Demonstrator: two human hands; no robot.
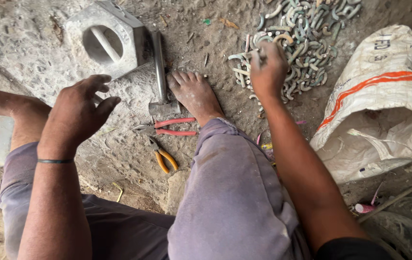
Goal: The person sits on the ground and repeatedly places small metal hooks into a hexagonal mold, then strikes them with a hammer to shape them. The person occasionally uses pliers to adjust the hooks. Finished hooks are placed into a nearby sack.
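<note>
Your right hand [267, 69] is reaching into the pile of curved pieces [298, 43] on the ground ahead of your right foot [194, 94], fingers bunched and pinching 1 or 2 of them at the pile's near edge. These pieces are looking small, light and stiff, like bent offcuts with a dull coating; they are hooking into each other, so you are likely needing to take 1 by its free end rather than its bend. Your left hand [78, 113] is hovering spread and empty above the grey block [107, 38] with its round hole. The hammer [160, 72], red pliers [167, 127] and orange pliers [162, 156] are lying just beside your foot, narrowing the ground between your knees. The white sack [384, 101] is closing off the right; open dirt is lying near the block.
</note>
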